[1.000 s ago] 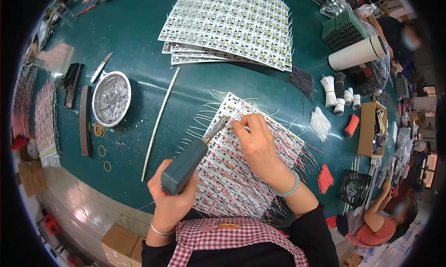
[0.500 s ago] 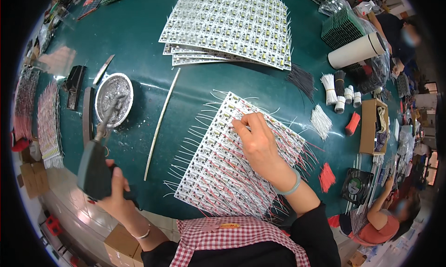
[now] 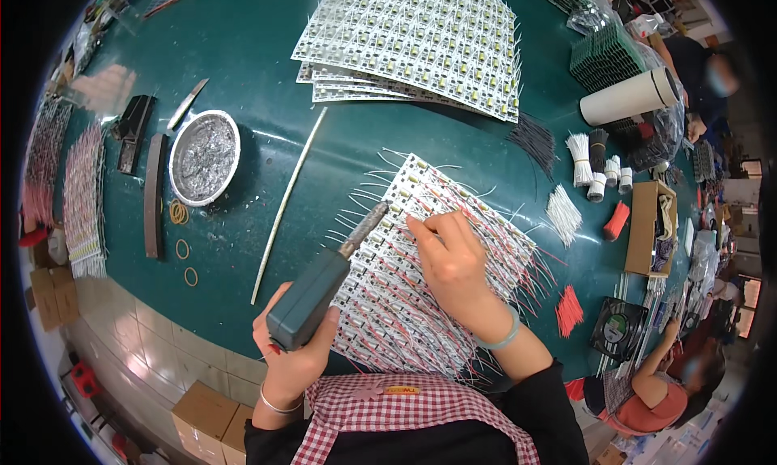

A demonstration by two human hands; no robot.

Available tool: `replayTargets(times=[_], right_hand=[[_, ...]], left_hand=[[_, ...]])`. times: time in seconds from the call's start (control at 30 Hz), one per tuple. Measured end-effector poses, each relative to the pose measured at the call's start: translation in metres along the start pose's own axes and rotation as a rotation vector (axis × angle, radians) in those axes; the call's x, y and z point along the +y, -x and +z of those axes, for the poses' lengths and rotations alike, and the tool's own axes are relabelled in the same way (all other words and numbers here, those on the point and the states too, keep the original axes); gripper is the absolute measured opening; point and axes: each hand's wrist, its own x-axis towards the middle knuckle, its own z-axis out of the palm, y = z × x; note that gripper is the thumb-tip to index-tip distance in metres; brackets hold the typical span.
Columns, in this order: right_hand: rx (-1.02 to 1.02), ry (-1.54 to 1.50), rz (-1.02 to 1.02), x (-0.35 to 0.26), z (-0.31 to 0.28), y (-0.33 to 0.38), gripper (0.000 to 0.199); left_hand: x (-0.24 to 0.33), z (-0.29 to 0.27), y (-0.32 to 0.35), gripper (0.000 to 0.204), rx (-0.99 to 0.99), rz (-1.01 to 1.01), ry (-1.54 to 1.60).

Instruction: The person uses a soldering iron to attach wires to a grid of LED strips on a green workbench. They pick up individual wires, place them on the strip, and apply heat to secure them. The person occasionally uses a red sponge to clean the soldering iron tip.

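My left hand (image 3: 293, 372) is wrapped round the dark green handle of a gun-shaped soldering iron (image 3: 310, 293). Its metal tip reaches the upper left edge of a white circuit board panel (image 3: 402, 191). Rows of small parts cover this panel, with white wires along its left side and many red and white wires over its right. My right hand (image 3: 455, 259) rests over the panel, thumb and finger pinched close to the iron's tip. Whatever that pinch holds is too small to make out.
A white bowl of silvery solder scraps (image 3: 205, 159) stands left, near rubber bands (image 3: 179, 212) and a thin rod (image 3: 289, 206). Wired panels (image 3: 413, 48) are stacked at the back. Black wires (image 3: 532, 144), white wires (image 3: 564, 214) and red wires (image 3: 569, 310) lie right. Two people work beyond.
My left hand has swung the soldering iron from the bowl rightward to the panel's edge. My right hand stays pinched over the panel. The view has shifted slightly.
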Motion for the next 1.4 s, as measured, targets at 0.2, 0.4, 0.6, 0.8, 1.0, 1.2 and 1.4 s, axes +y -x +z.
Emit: replayTargets(times=[0.2,0.4,0.6,0.8,1.0,1.2,1.4], right_hand=[[-0.001,0.005,0.01,0.0,0.002,0.002,0.032],[0.003,-0.005,0.009,0.001,0.005,0.003,0.032],[0.002,0.012,0.02,0.001,0.004,0.003,0.031],[-0.015,0.021,0.021,0.001,0.005,0.003,0.031],[-0.01,0.007,0.025,0.001,0.006,0.003,0.03],[0.0,-0.002,0.022,0.001,0.008,0.003,0.03],[0.012,-0.005,0.022,0.001,0.007,0.003,0.029]], left_hand=[[-0.003,0.004,-0.002,0.021,-0.08,0.065,-0.027],[-0.006,0.007,-0.004,0.019,-0.089,0.074,-0.036],[-0.012,0.011,-0.006,0.017,-0.071,0.138,-0.033],[-0.011,0.011,-0.006,0.015,-0.082,0.097,-0.05],[-0.003,0.009,-0.006,0.015,-0.074,0.062,-0.036],[-0.002,0.004,-0.002,0.017,-0.006,0.065,-0.022],[-0.003,0.006,-0.001,0.019,0.003,0.065,0.014]])
